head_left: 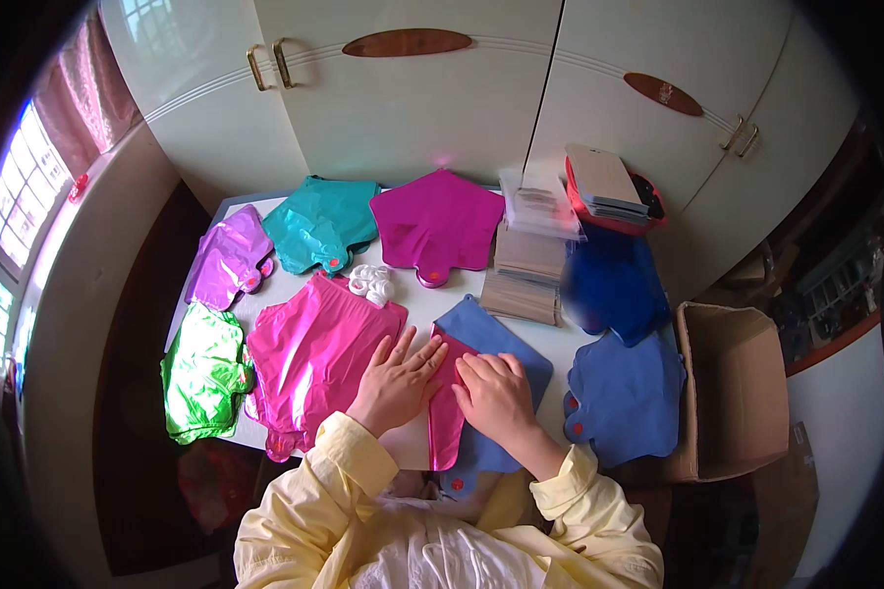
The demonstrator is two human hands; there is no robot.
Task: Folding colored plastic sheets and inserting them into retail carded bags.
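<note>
A pink foil balloon (445, 437), flat and folded into a narrow strip, lies in front of me on a matte blue star-shaped foil balloon (491, 329). My left hand (400, 383) rests at the strip's left side, its fingers stretched out and spread, holding nothing. On the strip's right side, my right hand (498, 398) presses down with its fingers slightly bent and laid over the foil. Just left of my hands is a stack of shiny pink foil balloons (314, 358), flat and creased. A small bunch of white ribbon rolls (371, 285) sits by its top edge.
Around the white table (314, 265) lie flat balloons: green (204, 368), purple (228, 257), teal (319, 226), magenta (437, 226), dark blue (624, 285) and blue (627, 398). Card stacks (528, 275), clear bags (540, 201) and a red basket (643, 224) stand far right. A cardboard box (737, 383) adjoins.
</note>
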